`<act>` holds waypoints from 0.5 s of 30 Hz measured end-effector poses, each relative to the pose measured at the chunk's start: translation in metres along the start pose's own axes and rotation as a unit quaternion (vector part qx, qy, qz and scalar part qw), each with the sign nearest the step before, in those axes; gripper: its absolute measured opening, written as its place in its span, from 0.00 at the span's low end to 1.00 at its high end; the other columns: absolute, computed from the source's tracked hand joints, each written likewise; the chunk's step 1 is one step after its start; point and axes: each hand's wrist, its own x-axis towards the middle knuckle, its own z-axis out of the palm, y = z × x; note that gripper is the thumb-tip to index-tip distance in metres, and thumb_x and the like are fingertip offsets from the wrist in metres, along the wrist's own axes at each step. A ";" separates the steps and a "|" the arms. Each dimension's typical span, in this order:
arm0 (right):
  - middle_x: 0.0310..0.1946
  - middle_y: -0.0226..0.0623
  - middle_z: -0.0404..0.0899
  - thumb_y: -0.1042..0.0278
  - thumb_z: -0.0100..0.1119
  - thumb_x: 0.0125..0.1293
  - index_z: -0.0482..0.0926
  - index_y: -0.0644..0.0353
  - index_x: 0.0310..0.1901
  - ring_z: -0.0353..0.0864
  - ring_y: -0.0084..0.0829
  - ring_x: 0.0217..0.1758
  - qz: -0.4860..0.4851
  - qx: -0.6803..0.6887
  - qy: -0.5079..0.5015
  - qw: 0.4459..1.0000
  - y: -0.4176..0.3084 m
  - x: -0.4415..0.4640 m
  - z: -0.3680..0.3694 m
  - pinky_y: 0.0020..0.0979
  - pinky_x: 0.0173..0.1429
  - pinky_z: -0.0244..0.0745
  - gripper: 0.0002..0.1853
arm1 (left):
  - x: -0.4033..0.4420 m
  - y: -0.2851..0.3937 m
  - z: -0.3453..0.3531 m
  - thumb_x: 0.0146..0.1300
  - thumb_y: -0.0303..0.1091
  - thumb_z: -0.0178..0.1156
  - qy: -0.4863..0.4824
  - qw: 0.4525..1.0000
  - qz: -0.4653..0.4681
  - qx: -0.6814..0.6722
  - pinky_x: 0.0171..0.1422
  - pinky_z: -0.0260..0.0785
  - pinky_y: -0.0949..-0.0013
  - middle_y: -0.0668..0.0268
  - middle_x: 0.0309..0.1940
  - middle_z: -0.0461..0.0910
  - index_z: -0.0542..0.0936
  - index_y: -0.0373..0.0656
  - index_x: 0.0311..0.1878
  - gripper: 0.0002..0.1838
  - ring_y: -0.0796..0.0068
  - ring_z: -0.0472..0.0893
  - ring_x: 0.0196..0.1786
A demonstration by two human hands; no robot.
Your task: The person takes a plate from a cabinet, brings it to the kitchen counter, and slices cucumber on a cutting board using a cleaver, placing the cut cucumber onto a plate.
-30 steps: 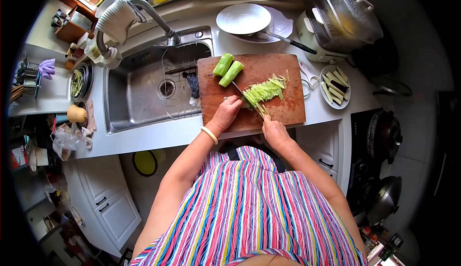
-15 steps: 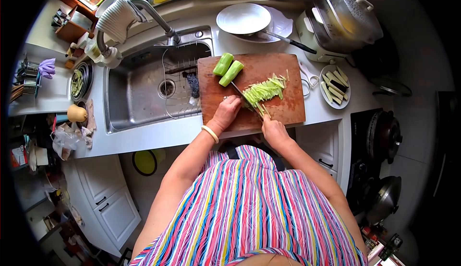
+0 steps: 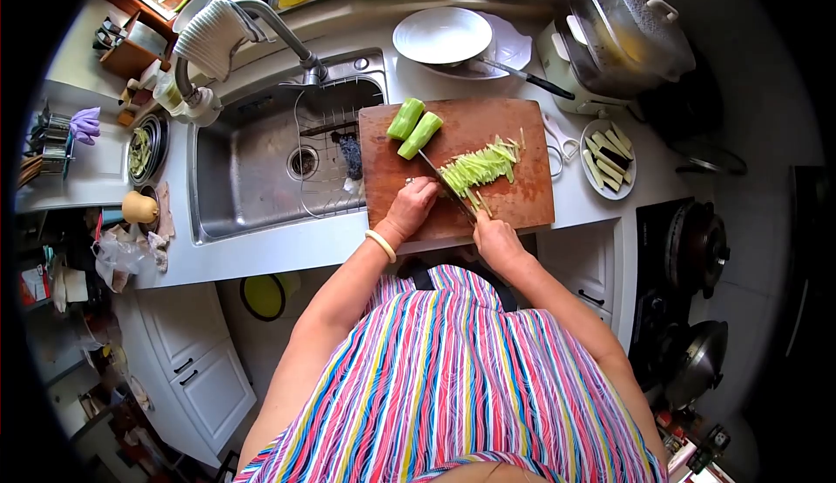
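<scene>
My right hand (image 3: 498, 241) is closed around the handle of a kitchen knife (image 3: 445, 183), whose blade slants up and left across the wooden cutting board (image 3: 514, 121). My left hand (image 3: 413, 208) rests on the board with fingers curled beside the blade; whatever lies under them is hidden. Right of the knife spreads a pile of thin pale-green vegetable strips (image 3: 481, 164), with a few loose ones near my right hand. Two thick peeled green vegetable pieces (image 3: 407, 120) lie side by side at the board's upper left, close to the knife tip.
To the left is a steel sink (image 3: 248, 195) with a wire rack and faucet. A plate of cut eggplant strips (image 3: 631, 178) and scissors (image 3: 561, 137) sit right of the board. Behind it are a white bowl (image 3: 442, 34) and a steamer (image 3: 623, 26). The stove (image 3: 649, 300) is far right.
The knife and my right hand have shifted very slightly left, towards my left hand. My left hand stays curled in nearly the same spot; the vegetables look unchanged.
</scene>
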 end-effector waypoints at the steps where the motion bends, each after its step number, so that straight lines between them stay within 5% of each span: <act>1: 0.23 0.62 0.78 0.71 0.49 0.67 0.68 0.67 0.41 0.80 0.62 0.32 -0.003 -0.007 -0.005 1.000 0.002 0.002 0.001 0.58 0.38 0.75 0.08 | 0.001 -0.002 -0.001 0.57 0.22 0.61 -0.004 1.000 -0.005 0.004 0.44 0.74 0.60 0.56 0.37 0.79 0.78 0.39 0.38 0.06 0.53 0.79 0.40; 15: 0.23 0.63 0.77 0.69 0.49 0.67 0.70 0.69 0.39 0.79 0.63 0.32 0.002 0.059 0.015 0.998 -0.006 -0.004 -0.008 0.58 0.39 0.74 0.09 | 0.001 0.001 -0.005 0.57 0.22 0.61 -0.016 1.000 -0.002 0.000 0.45 0.74 0.61 0.56 0.38 0.79 0.77 0.38 0.39 0.06 0.54 0.80 0.41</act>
